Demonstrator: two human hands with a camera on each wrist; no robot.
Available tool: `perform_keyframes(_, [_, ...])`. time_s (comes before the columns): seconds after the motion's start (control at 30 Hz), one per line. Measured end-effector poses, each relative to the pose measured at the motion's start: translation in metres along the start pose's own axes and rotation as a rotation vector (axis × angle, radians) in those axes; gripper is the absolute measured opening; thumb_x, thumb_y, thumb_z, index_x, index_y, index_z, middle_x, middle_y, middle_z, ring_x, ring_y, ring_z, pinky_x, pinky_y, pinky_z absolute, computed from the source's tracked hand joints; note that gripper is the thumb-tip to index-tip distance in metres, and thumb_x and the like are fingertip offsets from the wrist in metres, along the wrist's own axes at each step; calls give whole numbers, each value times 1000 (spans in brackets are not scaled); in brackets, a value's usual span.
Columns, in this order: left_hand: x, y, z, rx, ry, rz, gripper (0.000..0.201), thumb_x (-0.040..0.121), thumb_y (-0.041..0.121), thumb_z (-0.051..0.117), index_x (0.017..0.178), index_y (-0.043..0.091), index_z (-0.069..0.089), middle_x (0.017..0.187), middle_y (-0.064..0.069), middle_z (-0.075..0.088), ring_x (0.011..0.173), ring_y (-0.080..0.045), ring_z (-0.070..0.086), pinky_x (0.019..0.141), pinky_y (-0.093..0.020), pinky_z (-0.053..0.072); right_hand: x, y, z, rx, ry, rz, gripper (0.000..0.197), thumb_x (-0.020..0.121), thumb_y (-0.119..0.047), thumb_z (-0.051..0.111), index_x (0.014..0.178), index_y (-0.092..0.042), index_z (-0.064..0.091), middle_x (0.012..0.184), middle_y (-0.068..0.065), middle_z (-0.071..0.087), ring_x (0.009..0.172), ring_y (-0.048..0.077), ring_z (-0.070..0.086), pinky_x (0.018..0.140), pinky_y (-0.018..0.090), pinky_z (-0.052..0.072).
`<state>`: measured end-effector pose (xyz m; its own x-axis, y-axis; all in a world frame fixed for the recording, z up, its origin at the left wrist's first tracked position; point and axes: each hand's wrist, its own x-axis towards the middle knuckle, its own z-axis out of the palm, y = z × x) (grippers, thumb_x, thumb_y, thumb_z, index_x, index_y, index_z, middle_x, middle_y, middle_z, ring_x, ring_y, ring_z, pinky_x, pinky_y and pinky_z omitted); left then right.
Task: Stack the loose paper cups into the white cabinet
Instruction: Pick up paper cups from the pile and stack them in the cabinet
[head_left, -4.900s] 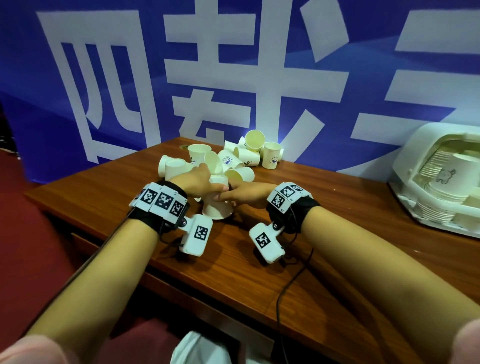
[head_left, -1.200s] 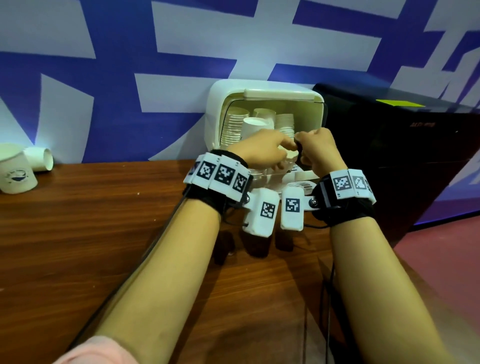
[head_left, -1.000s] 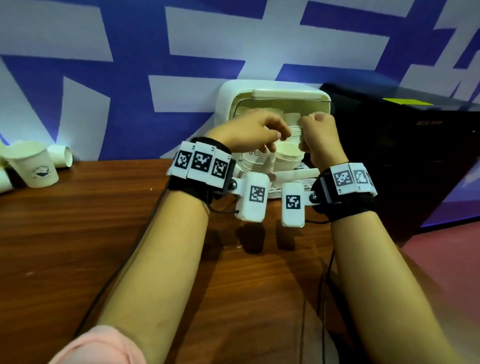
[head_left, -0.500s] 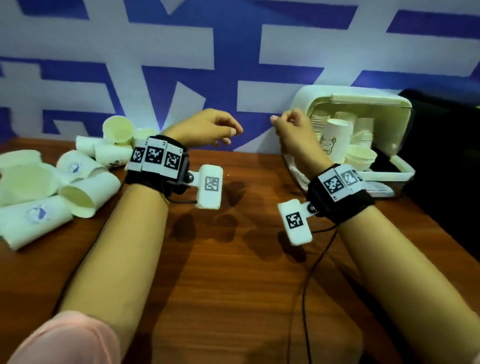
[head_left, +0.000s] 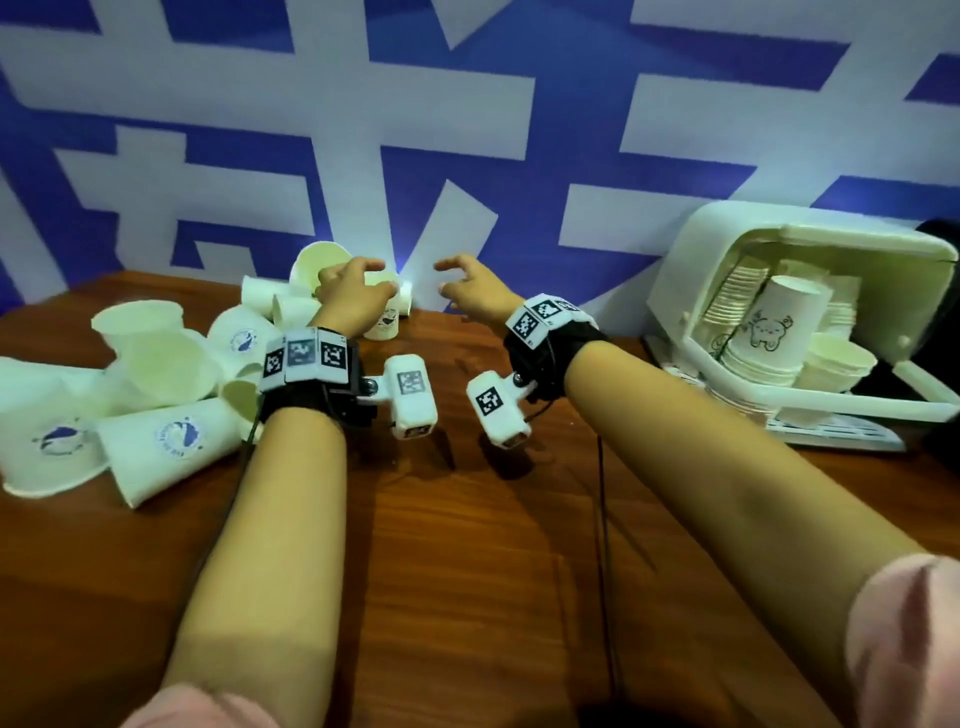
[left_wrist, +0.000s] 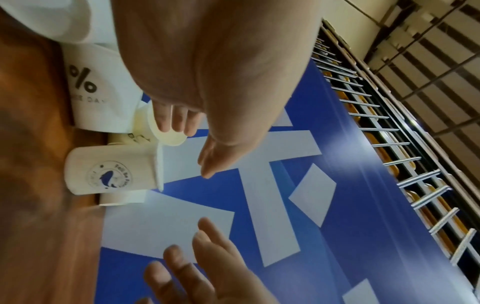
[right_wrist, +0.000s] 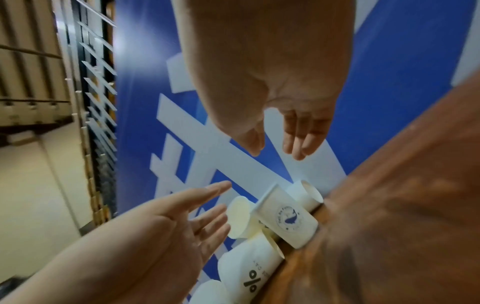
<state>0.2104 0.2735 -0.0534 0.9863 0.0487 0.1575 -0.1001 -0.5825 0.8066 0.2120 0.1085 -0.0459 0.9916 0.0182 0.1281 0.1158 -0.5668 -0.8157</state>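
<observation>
Behind the tabletop (head_left: 467, 545) you have the big blue and white banner (head_left: 467, 130), which runs along the whole far edge. The tabletop is brown wood.

At the far right corner of the tabletop stands the white cabinet (head_left: 737, 244), with its lid lifted. Inside it you can see stacks of cups along the back, one upright cup with a bear drawing (head_left: 776, 325) on a stack in the middle, and a short stack of cups to the right of it.

Along the left edge and up to the far edge lies the pile of loose paper cups (head_left: 156, 395). Most of them lie on their sides, some with a blue round logo, and they touch each other.

At the far edge, close to the banner, one whale-logo cup (left_wrist: 111, 173) stands upright, with other cups just beside it.

Your left hand (head_left: 353, 301) is over this far group of cups. Its fingers are spread and a little bent, and they hold nothing; in the left wrist view the fingertips (left_wrist: 166, 121) are at the rim of a tilted cup, but I cannot tell if they touch it.

Your right hand (head_left: 475, 288) is beside the left one, above the far edge, also wide and holding nothing, apart from the cups.
</observation>
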Motion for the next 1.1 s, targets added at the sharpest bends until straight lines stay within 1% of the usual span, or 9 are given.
perform_keyframes(0.23, [13, -18, 7, -91, -25, -75, 49, 97, 32, 50, 144, 25, 37, 152, -11, 19, 137, -29, 32, 115, -37, 26, 14, 9, 44, 161, -82, 70, 49, 98, 0, 45, 144, -14, 37, 75, -5, 45, 62, 4, 44, 43, 6, 39])
perform_keyframes(0.4, [13, -18, 9, -63, -78, -87, 55, 99, 42, 40, 149, 23, 28, 158, -13, 9, 144, -31, 19, 117, -39, 17, 28, 14, 64, 210, -123, 0, 64, 91, 13, 43, 149, -13, 30, 123, 16, 51, 73, 2, 45, 45, 6, 39])
perform_keyframes(0.53, [11, -17, 10, -55, -149, -42, 54, 102, 46, 23, 149, 20, 30, 160, -12, 8, 148, -28, 0, 117, -42, 6, 31, 15, 69, 274, -179, -19, 72, 89, 18, 44, 151, -14, 27, 137, 20, 47, 108, 26, 58, 73, 20, 52])
perform_keyframes(0.63, [17, -18, 11, -112, -156, -55, 64, 98, 55, 24, 138, 12, 48, 150, -17, 35, 141, -31, 26, 115, -43, 23, 32, 17, 66, 267, -171, -30, 65, 90, 17, 43, 148, -8, 29, 145, 22, 41, 129, 35, 48, 81, 25, 51])
perform_keyframes(0.7, [14, -15, 11, -180, -154, -56, 62, 98, 55, 29, 127, 6, 54, 123, -12, 54, 117, -25, 50, 99, -35, 39, 31, 18, 63, 286, -145, -13, 54, 94, 12, 43, 143, -6, 31, 141, 20, 42, 117, 32, 53, 65, 17, 50])
perform_keyframes(0.77, [14, -12, 12, -197, -137, -60, 53, 100, 50, 32, 119, 6, 54, 108, -9, 54, 101, -23, 52, 84, -29, 36, 29, 19, 61, 259, -113, 10, 41, 98, -1, 47, 138, -5, 34, 129, 18, 46, 97, 23, 52, 56, 17, 45])
perform_keyframes(0.87, [11, -8, 11, -159, -120, -44, 57, 101, 49, 29, 111, 1, 59, 109, -17, 60, 106, -30, 55, 83, -33, 37, 31, 20, 60, 239, -94, 49, 7, 101, -11, 48, 105, -6, 49, 93, 9, 51, 70, 14, 51, 47, 15, 43])
perform_keyframes(0.97, [10, -4, 10, -169, -112, -43, 57, 99, 49, 33, 117, 0, 58, 114, -16, 60, 108, -31, 55, 90, -36, 40, 33, 18, 57, 196, -54, 61, 34, 100, -15, 49, 66, -11, 48, 64, 11, 50, 58, 20, 49, 59, 31, 43])
perform_keyframes(1.1, [12, -2, 14, -235, -109, -50, 38, 95, 42, 50, 113, 9, 51, 109, -17, 60, 108, -32, 59, 94, -43, 50, 28, 15, 41, 95, 92, 44, 30, 92, -14, 57, 63, -13, 53, 62, 7, 57, 64, 24, 59, 75, 40, 51])
